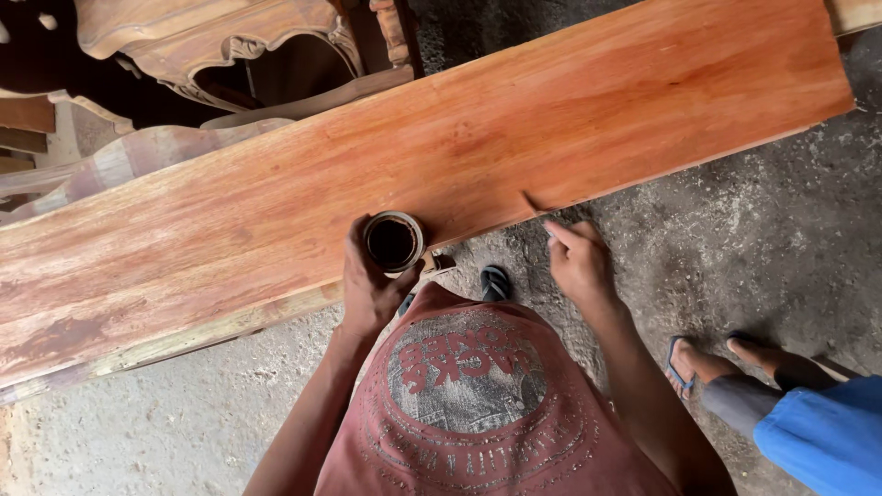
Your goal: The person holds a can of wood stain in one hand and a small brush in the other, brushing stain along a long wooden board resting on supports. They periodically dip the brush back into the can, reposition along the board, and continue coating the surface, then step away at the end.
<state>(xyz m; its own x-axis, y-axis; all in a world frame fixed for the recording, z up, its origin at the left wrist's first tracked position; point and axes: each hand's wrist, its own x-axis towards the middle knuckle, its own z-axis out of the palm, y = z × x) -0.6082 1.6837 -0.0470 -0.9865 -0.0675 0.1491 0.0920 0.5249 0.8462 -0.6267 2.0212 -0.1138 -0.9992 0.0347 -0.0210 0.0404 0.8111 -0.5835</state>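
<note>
Head cam looking straight down at my hands here. My left hand (367, 280) is wrapped around a small round tin (393, 242) with dark stuff inside, open mouth facing up, sitting right at the near edge of the long reddish plank (478, 147). My right hand (579, 262) is pinching a thin stick-like tool (533, 204), could be a brush, hard to tell; its tip touches the plank's near edge and it points up and to the left. The plank's long axis runs lower left to upper right across the shot. Somebody else's sandalled feet (698, 363) are on the concrete floor (781, 230) to my right, carved furniture (220, 46) behind the plank.
</note>
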